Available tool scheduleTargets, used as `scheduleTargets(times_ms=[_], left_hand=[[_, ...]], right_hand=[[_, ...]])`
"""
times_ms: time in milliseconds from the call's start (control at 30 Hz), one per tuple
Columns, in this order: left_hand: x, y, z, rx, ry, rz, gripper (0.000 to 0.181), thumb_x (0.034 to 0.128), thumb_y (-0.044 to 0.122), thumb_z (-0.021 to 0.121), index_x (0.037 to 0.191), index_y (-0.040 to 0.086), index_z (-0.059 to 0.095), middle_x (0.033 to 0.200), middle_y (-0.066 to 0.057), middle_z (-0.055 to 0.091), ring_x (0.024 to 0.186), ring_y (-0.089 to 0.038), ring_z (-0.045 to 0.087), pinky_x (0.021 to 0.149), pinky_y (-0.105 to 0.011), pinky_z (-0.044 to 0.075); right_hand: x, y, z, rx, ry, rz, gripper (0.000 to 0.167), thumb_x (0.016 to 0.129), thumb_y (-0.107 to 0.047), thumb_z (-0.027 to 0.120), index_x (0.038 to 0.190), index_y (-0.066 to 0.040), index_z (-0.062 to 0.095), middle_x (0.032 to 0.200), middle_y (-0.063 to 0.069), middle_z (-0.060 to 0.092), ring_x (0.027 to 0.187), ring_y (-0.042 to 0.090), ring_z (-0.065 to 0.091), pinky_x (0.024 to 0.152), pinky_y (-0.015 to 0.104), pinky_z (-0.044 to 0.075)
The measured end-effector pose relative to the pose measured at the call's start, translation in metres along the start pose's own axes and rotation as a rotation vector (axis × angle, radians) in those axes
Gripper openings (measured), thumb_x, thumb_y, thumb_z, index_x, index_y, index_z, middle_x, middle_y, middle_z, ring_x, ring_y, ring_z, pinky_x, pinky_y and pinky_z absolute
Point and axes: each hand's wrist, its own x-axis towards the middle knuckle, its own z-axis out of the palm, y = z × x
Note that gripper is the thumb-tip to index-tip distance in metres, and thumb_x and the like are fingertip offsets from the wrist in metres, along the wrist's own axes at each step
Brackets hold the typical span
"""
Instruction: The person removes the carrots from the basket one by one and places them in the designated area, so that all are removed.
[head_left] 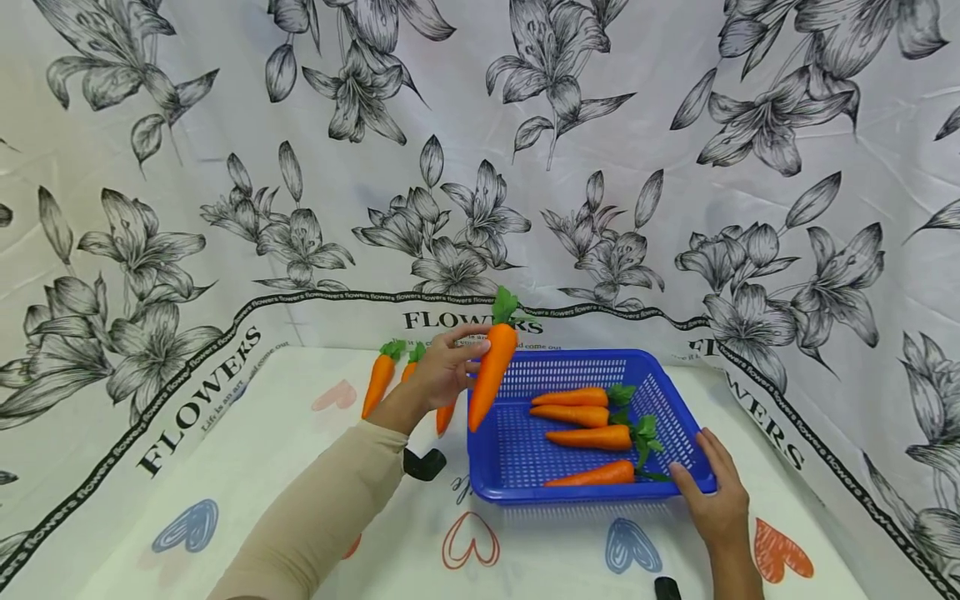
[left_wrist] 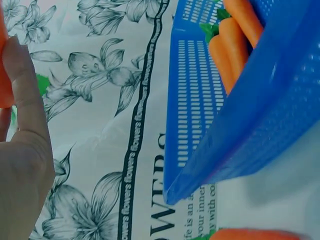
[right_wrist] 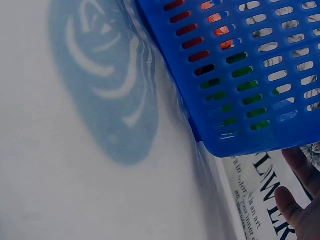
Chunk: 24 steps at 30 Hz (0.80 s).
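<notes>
My left hand [head_left: 444, 367] pinches a carrot [head_left: 493, 371] by its upper part, leafy top up and tip slanting down. It hangs above the left edge of a blue plastic basket [head_left: 480, 467]. In the left wrist view, only a sliver of that carrot [left_wrist: 5, 75] shows beside the fingers. My right hand [head_left: 716, 496] holds the basket's near right corner, thumb over the rim and fingers along the outer side. Inside the basket lie several carrots [head_left: 588, 437], their leaves pointing right. Behind my left hand lie more carrots [head_left: 380, 383], partly covered by it.
A black curved object [head_left: 424, 464] lies under my left forearm, and another dark piece [head_left: 667, 588] sits at the near edge. A flower-printed cloth [head_left: 420, 108] rises behind the table. Heart prints [head_left: 471, 540] mark the white tabletop cover.
</notes>
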Motion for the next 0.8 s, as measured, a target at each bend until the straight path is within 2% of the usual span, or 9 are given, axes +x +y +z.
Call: scheduleTargets(times_ms=[200,433,500,667,800], left_hand=[[-0.008,0.006,-0.011,0.004,0.080,0.003,0.047,0.0926,0.017,0.067,0.137,0.010,0.053,0.111,-0.018,0.064,0.080,-0.029,0.069,0.070,-0.041,0.057],[-0.014,0.005,-0.021,-0.048,0.154,-0.011,0.043,0.0993,0.011,0.055,0.142,0.015,0.051,0.116,-0.015,0.062,0.080,-0.028,0.068,0.069,-0.042,0.057],[-0.015,0.004,-0.024,-0.059,0.173,-0.019,0.043,0.0992,0.011,0.055,0.142,0.016,0.051,0.119,-0.016,0.061,0.080,-0.028,0.068,0.069,-0.042,0.057],[-0.017,0.003,-0.032,-0.091,0.190,-0.051,0.047,0.0968,0.011,0.059,0.142,0.017,0.051,0.127,-0.021,0.054,0.084,-0.033,0.067,0.074,-0.045,0.056],[-0.019,0.003,-0.036,-0.121,0.168,-0.046,0.054,0.0951,0.009,0.062,0.146,0.014,0.044,0.130,-0.022,0.049,0.090,-0.037,0.066,0.081,-0.048,0.053]], right_hand=[[0.001,-0.001,-0.001,-0.002,0.007,-0.005,0.060,0.082,-0.016,0.075,0.138,-0.004,0.053,0.146,0.008,0.044,0.135,0.015,0.035,0.106,0.016,0.021],[0.002,-0.002,-0.002,0.005,-0.009,0.008,0.060,0.082,-0.015,0.075,0.138,-0.005,0.053,0.146,0.008,0.043,0.135,0.020,0.035,0.103,0.012,0.020],[0.002,-0.002,-0.002,0.006,-0.012,0.011,0.060,0.083,-0.016,0.074,0.138,-0.005,0.054,0.146,0.008,0.043,0.135,0.021,0.035,0.103,0.012,0.019],[0.001,-0.002,-0.002,0.008,-0.021,0.035,0.059,0.084,-0.017,0.073,0.139,-0.005,0.052,0.147,0.008,0.042,0.136,0.019,0.033,0.108,0.020,0.019],[0.001,-0.001,-0.002,0.008,-0.021,0.043,0.059,0.085,-0.019,0.073,0.139,-0.005,0.052,0.148,0.007,0.041,0.137,0.018,0.033,0.110,0.024,0.020]])
